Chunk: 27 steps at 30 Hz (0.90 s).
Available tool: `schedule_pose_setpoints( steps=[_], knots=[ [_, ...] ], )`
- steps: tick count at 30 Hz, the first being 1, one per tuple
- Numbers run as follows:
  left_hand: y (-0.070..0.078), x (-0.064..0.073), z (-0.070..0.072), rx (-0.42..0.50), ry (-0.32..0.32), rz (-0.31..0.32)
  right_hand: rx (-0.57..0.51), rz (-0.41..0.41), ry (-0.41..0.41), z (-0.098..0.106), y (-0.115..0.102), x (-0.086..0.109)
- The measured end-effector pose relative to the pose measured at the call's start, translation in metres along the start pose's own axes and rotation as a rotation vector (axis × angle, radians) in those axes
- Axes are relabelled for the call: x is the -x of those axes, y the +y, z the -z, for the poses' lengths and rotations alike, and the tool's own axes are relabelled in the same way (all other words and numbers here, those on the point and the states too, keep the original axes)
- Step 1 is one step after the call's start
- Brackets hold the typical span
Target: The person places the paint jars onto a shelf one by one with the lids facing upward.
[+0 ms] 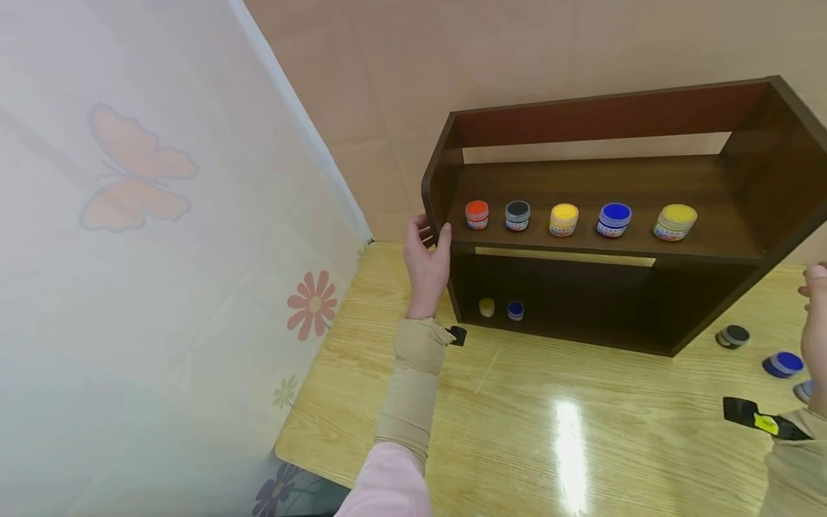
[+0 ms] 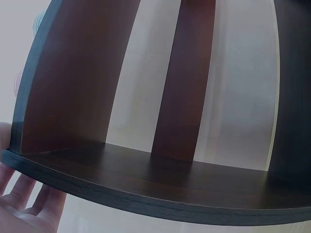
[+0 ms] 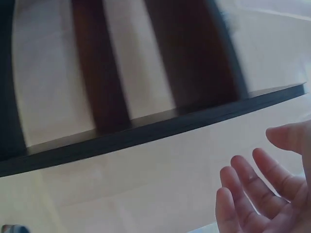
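Note:
A dark brown wooden shelf (image 1: 594,172) with two tiers stands on the table. My left hand (image 1: 428,267) grips its left side panel, thumb at the front edge and fingers around the outer side. In the left wrist view, the fingers of that hand (image 2: 34,204) show beyond the panel's edge. Several small paint jars sit in a row on the upper tier, from a red jar (image 1: 477,215) at left to a yellow jar (image 1: 675,222) at right. At the right edge of the head view, my right hand (image 3: 267,184) is apart from the shelf, fingers loosely bent and holding nothing.
On the lower tier are a small yellow jar (image 1: 487,307) and a blue jar (image 1: 515,311). Right of the shelf, a black jar (image 1: 733,336) and another blue jar (image 1: 783,364) lie on the wooden table (image 1: 517,416). A patterned curtain (image 1: 194,301) hangs along the left.

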<state>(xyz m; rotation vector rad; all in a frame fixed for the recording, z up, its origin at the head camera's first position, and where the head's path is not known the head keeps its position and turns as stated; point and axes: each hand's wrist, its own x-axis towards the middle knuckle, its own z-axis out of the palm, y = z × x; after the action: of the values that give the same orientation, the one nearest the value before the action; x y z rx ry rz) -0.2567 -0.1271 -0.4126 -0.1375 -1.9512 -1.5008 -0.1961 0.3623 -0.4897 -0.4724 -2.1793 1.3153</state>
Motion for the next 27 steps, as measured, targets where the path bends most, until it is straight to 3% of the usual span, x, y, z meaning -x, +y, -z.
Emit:
schedule_pose_setpoints(
  steps=[1, 2, 4, 9, 14, 18, 27],
  knots=[
    [0.000, 0.000, 0.000, 0.000, 0.000, -0.001, 0.076, -0.001, 0.027, 0.002, -0.043, 0.023],
    [0.000, 0.000, 0.000, 0.001, -0.001, -0.003, 0.096, -0.046, 0.026, 0.003, -0.070, 0.033],
    [0.000, 0.000, 0.000, 0.003, -0.001, -0.007, 0.148, -0.145, 0.012, 0.003, -0.085, 0.039],
    [-0.001, 0.000, 0.000, 0.002, 0.005, -0.020, 0.167, -0.323, -0.003, -0.002, -0.060, 0.030],
    [-0.001, 0.000, 0.000, -0.002, 0.009, -0.022, 0.251, -0.437, -0.135, -0.003, -0.043, 0.024],
    [-0.001, 0.000, 0.000, -0.005, 0.006, -0.017, 0.315, -0.399, -0.220, -0.007, -0.021, 0.021],
    [0.000, 0.000, 0.000, 0.005, 0.003, -0.016, 0.332, -0.328, -0.299, -0.017, 0.026, 0.024]
  ],
)
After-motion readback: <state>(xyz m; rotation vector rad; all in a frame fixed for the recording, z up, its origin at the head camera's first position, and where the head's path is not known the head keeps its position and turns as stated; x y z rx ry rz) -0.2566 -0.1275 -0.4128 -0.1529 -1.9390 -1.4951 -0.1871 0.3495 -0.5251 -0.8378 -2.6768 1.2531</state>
